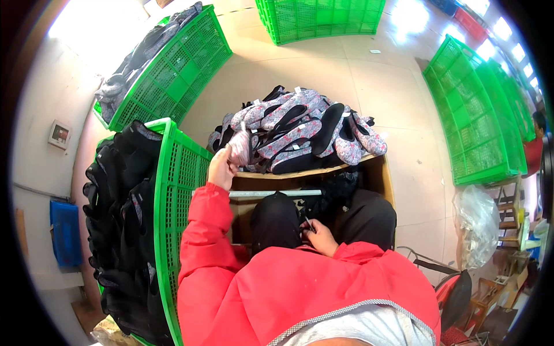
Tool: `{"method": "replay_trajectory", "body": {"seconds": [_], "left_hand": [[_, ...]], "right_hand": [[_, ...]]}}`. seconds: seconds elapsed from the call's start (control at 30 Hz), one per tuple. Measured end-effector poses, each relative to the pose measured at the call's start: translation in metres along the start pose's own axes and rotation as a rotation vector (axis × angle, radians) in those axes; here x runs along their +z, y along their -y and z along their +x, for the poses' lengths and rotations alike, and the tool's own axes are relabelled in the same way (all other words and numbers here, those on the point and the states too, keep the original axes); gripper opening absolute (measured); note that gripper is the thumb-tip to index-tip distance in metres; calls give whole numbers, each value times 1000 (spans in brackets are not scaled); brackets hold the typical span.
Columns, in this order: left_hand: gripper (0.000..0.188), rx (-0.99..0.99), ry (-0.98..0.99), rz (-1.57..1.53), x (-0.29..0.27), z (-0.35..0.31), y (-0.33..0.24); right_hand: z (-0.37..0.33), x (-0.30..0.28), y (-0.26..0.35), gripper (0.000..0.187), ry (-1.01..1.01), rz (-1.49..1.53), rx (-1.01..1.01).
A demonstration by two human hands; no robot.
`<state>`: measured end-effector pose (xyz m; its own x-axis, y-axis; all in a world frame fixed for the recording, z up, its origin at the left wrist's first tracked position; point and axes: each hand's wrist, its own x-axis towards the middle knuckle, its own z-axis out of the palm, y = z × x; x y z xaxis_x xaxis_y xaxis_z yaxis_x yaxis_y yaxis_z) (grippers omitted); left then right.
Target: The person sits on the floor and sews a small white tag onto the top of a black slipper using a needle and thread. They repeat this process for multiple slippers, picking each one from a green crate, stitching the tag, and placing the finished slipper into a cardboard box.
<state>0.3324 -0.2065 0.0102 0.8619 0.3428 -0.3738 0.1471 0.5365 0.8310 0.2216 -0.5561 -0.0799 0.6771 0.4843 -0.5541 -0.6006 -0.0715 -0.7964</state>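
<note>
My left hand (pixel 221 168) is closed on a pale pink, streaked bundle (pixel 240 147), whose exact kind is blurred. It is held up at the left end of a heap of floral slippers (pixel 294 130) with black linings and soles. Low between my knees, my right hand (pixel 319 238) is closed around a slim metal tool (pixel 309 223); most of the tool is hidden by the fingers. The slippers lie piled on top of an open-fronted box (pixel 378 179) in front of my legs.
A green crate (pixel 167 230) full of black slippers (pixel 124 202) stands close on my left. Behind it another green crate (pixel 179 69) holds grey items. More green crates (pixel 320 20) stand far ahead and at the right (pixel 473 109). A clear plastic bag (pixel 478 225) lies to the right.
</note>
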Motion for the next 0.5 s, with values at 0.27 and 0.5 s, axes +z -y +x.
{"method": "replay_trajectory", "body": {"seconds": [0.27,0.5], "left_hand": [[25,449,650,1066,-3,-182,-4],[24,649,872,1316,-10,-244,1]], "right_hand": [[-9,1,11,15,74,197,-129],[-35,7,40,16,42,245,-204]]}}
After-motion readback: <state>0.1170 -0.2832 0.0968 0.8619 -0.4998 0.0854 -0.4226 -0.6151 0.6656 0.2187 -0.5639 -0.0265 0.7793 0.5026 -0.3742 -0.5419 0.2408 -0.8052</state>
